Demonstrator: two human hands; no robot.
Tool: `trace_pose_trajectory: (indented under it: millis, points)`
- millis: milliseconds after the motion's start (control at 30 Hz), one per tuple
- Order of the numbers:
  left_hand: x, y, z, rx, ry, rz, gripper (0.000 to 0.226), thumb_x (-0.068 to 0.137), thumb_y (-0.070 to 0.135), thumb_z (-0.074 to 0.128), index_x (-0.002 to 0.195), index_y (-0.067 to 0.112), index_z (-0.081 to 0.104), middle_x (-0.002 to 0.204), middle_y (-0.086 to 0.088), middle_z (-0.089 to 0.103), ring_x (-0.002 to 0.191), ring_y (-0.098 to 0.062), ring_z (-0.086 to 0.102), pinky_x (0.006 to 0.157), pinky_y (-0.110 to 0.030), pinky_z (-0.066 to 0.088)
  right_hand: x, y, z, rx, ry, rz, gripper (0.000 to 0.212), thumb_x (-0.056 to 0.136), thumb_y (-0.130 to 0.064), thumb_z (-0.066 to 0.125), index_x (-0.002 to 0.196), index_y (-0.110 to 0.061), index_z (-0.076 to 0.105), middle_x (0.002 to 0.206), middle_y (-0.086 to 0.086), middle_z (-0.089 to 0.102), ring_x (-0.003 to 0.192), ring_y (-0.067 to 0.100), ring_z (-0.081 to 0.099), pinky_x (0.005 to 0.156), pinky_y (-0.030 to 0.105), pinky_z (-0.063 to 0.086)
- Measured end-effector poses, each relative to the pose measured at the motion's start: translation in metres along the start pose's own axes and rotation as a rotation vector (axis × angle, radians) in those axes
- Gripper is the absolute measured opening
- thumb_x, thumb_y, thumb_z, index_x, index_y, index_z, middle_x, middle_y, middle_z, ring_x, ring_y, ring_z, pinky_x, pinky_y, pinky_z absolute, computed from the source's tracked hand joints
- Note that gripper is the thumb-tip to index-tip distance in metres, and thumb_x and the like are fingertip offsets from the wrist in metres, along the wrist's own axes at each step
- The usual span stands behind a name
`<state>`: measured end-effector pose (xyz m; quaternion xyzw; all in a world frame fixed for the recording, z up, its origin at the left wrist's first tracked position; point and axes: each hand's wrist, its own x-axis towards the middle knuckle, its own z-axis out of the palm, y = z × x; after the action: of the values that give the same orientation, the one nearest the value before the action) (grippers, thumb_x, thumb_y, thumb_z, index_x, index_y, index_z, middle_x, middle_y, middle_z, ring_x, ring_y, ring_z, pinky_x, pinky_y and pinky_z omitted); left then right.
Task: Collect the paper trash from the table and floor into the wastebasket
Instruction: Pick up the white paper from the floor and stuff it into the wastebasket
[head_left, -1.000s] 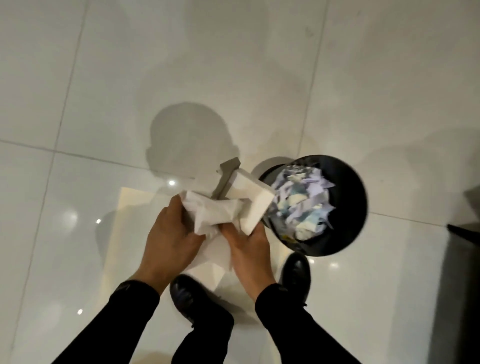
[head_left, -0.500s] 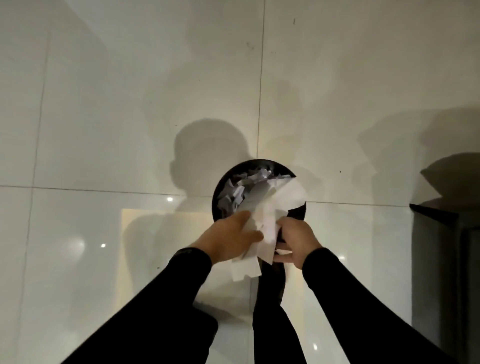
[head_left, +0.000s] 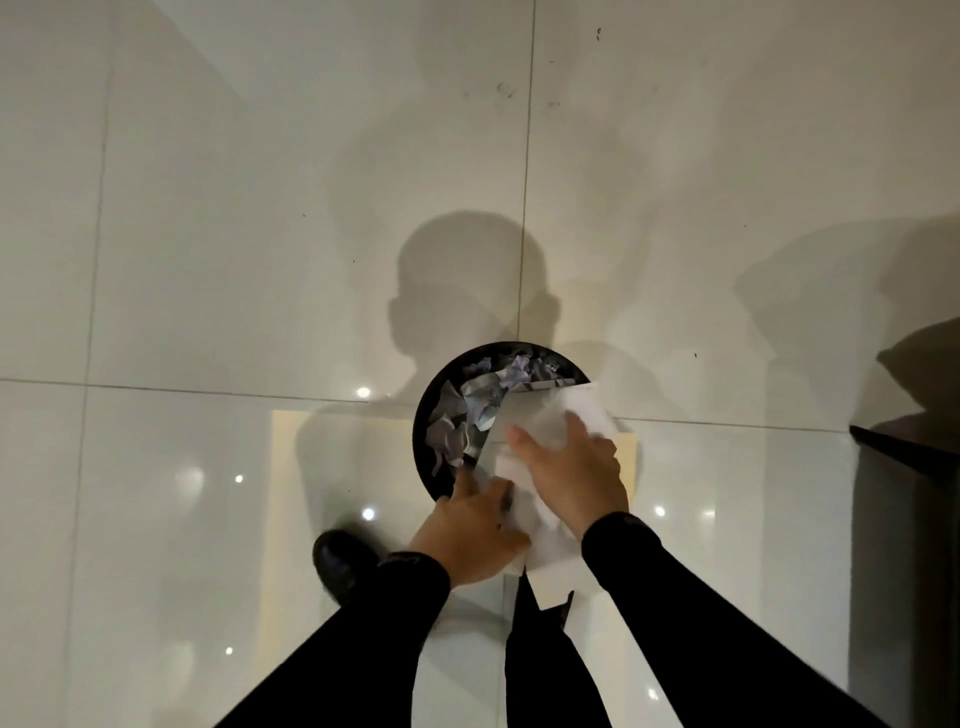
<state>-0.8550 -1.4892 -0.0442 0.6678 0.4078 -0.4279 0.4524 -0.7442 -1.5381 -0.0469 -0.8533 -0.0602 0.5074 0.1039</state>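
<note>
Your white paper (head_left: 550, 431) and right hand (head_left: 574, 475) cover the right half of the wastebasket (head_left: 423, 421), so you cannot see its near right rim or what lies under the sheet. The left hand (head_left: 467, 535) is motion-blurred and its grip on the paper's edge is unclear. The picture's right edge cuts off the dark furniture (head_left: 914, 519), and a sleeve partly hides your shoe (head_left: 343, 558).

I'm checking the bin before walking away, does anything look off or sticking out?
Yes. The white paper under both hands lies across the wastebasket rim, part hanging outside toward the person. The basket already looks heaped with crumpled scraps, so it may not drop in.
</note>
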Motion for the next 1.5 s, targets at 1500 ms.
trace_pose_trajectory:
  millis: [1500]
  points:
    - [-0.093,-0.086,-0.132,-0.650,0.645,-0.007,0.013,0.087,0.020,0.052,0.084,0.024,0.064,0.086,-0.004,0.071,0.087,-0.025,0.065,0.086,-0.042,0.051,-0.078,-0.020,-0.036,0.532,-0.148,0.102,0.017,0.089,0.004,0.051,0.098,0.012,0.062,0.084,0.022,0.065,0.071,0.031,0.065,0.066,0.042,0.059]
